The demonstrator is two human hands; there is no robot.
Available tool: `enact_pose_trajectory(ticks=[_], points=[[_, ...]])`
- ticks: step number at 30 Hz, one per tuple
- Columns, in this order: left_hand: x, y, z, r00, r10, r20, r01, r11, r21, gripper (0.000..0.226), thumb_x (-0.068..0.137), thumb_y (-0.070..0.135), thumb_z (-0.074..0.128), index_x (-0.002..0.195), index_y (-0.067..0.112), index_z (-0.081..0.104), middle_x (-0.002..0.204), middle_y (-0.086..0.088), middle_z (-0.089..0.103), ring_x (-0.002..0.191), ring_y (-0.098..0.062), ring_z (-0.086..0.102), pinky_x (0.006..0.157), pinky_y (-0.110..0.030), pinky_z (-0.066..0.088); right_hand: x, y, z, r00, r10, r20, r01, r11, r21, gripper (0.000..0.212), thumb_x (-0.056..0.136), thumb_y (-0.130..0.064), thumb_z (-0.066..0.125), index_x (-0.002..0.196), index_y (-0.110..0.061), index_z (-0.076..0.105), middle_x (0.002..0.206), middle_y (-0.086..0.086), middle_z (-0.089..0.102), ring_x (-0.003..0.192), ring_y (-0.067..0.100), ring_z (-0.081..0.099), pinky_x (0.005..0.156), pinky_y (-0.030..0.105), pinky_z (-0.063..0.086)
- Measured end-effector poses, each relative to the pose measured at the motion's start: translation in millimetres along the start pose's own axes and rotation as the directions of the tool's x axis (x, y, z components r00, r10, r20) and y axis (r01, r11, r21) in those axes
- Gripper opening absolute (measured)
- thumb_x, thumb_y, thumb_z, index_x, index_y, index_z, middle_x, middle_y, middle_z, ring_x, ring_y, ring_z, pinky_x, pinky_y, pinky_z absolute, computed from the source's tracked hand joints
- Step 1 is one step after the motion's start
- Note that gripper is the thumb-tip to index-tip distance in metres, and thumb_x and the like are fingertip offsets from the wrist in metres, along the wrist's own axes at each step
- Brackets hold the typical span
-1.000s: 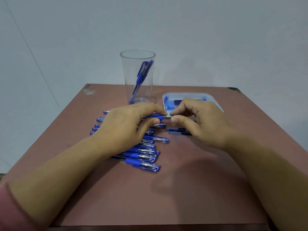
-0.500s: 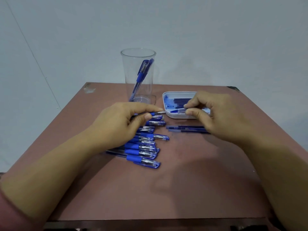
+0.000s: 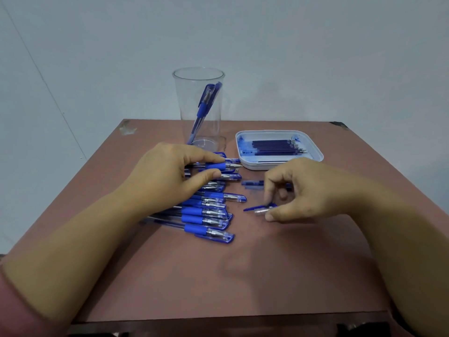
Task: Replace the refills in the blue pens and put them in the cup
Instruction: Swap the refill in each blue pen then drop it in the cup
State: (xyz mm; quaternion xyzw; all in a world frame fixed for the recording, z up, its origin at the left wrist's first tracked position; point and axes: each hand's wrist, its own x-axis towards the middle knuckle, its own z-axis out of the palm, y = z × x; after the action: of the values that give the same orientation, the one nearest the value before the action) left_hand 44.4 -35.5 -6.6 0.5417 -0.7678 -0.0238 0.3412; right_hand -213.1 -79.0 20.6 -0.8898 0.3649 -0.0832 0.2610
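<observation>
**Head view.** The left hand [image 3: 167,176] pinches an uncapped pen [image 3: 220,165], clear-barrelled with a blue rubber grip, between curled index finger and thumb. The pen is held over the far end of the pile of capped pens [image 3: 209,215]. Its long axis runs left to right and its metal tip points right, toward the white rounded plastic tray [image 3: 262,166]. The right hand [image 3: 306,190] is lowered to the reddish-brown wooden table [image 3: 243,276], just right of the pile. Its thumb and index finger pinch the pen cap [image 3: 261,209], clear with a blue clip, which also lies left to right, its clip end pointing left. In the tray, dark blue refills [image 3: 274,148] lie side by side, left to right, with tips to the right. Two loose refills [image 3: 252,183] rest on the table between tray and right hand, partly hidden by its fingers. The tall clear plastic cup [image 3: 184,105] stands behind the left hand and holds two pens [image 3: 205,103], which lean with caps uppermost. One second earlier both hands meet at the capped pen. Half a second earlier the right hand holds the cap just off the tip, in front of the tray. The cap now sits lower and nearer the person, while the left hand keeps the pen at the same heading.
</observation>
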Motion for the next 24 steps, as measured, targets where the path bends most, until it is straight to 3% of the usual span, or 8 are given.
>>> enact_pose_trajectory(ticks=[4,10,13,16,20,24], points=[[2.0,-1.6,0.1,0.999,0.029,0.014,-0.028,0.998,-0.050,0.029,0.083,0.044,0.066,0.111,0.038,0.071,0.101,0.022,0.071,0.090,0.004,0.065,0.078,-0.026,0.055,-0.8,-1.8,0.2,1.000,0.017,0.009,-0.016,0.998,-0.056,0.017,0.071,-0.033,0.083,0.078,-0.029,0.068,0.069,-0.025,0.058,0.062,-0.002,0.052,0.056,0.010,0.039],[1.8,1.1,1.5,0.997,0.082,0.016,-0.080,0.993,-0.091,0.031,0.081,0.047,0.063,0.111,0.044,0.067,0.096,0.021,0.071,0.087,0.010,0.063,0.073,-0.009,0.046,11.1,0.2,10.9,0.917,-0.047,-0.397,0.090,0.992,0.089,0.018,0.077,-0.041,0.075,0.083,-0.032,0.061,0.069,-0.023,0.059,0.061,0.002,0.052,0.057,0.010,0.040],[1.4,3.1,2.1,0.995,0.099,0.004,-0.099,0.992,-0.083,0.031,0.081,0.045,0.064,0.111,0.040,0.068,0.094,0.018,0.073,0.088,0.008,0.063,0.073,-0.008,0.046,20.4,-2.7,20.1,0.914,-0.074,-0.400,0.116,0.990,0.084,0.007,0.087,-0.041,0.065,0.088,-0.034,0.067,0.070,-0.017,0.063,0.062,0.004,0.054,0.057,0.013,0.041],[1.2,4.1,2.5,0.994,0.110,-0.005,-0.110,0.991,-0.074,0.032,0.081,0.045,0.063,0.110,0.036,0.071,0.092,0.020,0.072,0.087,0.009,0.062,0.073,-0.007,0.045,23.9,-5.7,24.5,0.912,-0.106,-0.397,0.141,0.988,0.059,0.012,0.092,-0.037,0.060,0.084,-0.032,0.068,0.073,-0.012,0.066,0.068,0.007,0.058,0.061,0.016,0.044],[1.2,4.6,3.1,0.993,0.115,-0.017,-0.116,0.988,-0.104,0.029,0.083,0.043,0.062,0.109,0.034,0.072,0.088,0.035,0.060,0.083,0.021,0.057,0.072,-0.001,0.039,24.1,-6.9,24.6,0.891,-0.124,-0.438,0.192,0.975,0.115,0.013,0.087,-0.025,0.070,0.085,-0.038,0.066,0.076,-0.009,0.068,0.071,0.011,0.062,0.066,0.021,0.051],[1.2,4.0,5.6,0.992,0.123,-0.026,-0.125,0.986,-0.112,0.029,0.083,0.049,0.065,0.110,0.038,0.069,0.089,0.033,0.064,0.086,0.021,0.057,0.072,-0.005,0.044,20.3,-9.5,22.9,0.892,-0.116,-0.436,0.233,0.945,0.227,0.020,0.078,-0.022,0.079,0.088,-0.035,0.066,0.078,-0.005,0.067,0.066,0.012,0.060,0.065,0.022,0.052]])
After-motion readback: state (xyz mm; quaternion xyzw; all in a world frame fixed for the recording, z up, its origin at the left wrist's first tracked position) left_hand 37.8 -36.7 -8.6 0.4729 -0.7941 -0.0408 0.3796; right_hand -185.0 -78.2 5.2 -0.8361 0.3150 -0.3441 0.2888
